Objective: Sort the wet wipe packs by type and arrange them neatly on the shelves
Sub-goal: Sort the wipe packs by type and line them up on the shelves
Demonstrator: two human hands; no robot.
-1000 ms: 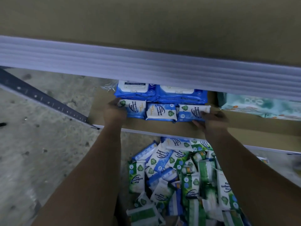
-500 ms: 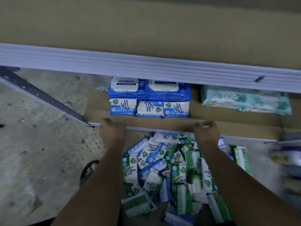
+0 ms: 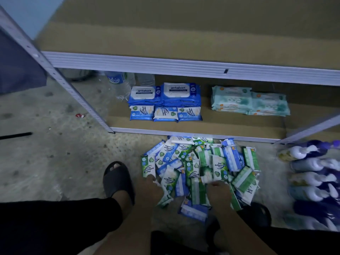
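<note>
- Dozens of small wipe packs [image 3: 200, 168] lie in a loose heap on the concrete floor [image 3: 55, 162], just in front of the lower shelf [image 3: 202, 126].
- Some packs in the heap are green and white and read "Pine Antibacterial Wipes". Others are blue and white.
- They point every way, overlapping, and a few show their plain backs.
- On the lower shelf, three small blue packs [image 3: 165, 114] sit in a tidy row, side by side and touching, label up.
- Directly behind that row are two stacks of large blue packs [image 3: 163, 94] with white lids reading "antabax".
- Well to the right on the same shelf, pale teal packs [image 3: 248, 101] form two low stacks that touch each other.
- The left grip [image 3: 152, 184] is on the near left edge of the heap, fingertips down against a green pack. I cannot tell whether it has hold of one.
- The right grip [image 3: 219, 192] reaches into the near middle of the heap, fingers bent down among the packs. I cannot tell its hold either.
- Clear water bottles [image 3: 119, 85] stand at the far left, beside the large blue packs.
- Blurred white and dark blue bottles [image 3: 312, 172] are grouped on the floor right of the heap.
- A foot in a black sandal [image 3: 117, 179] is just left of the heap.
</note>
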